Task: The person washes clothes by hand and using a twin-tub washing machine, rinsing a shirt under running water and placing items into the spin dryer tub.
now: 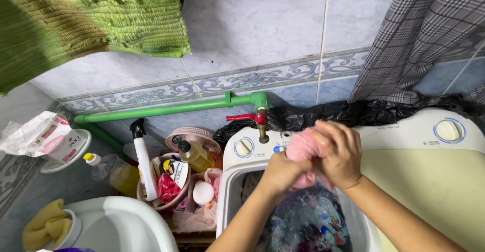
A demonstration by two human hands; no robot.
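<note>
One pink cloth (304, 150) in two hands: left hand (281, 173), right hand (341, 153).

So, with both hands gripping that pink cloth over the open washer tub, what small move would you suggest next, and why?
Probably keep twisting the pink cloth right where it is. The left hand and right hand hold it bunched directly above the open tub, which holds dark, patterned laundry, so any drips should fall inside rather than on the controls.

Open tub (237, 191) gives room below; red tap (258, 123) crowds behind; bottles (144, 163) block the left.
</note>
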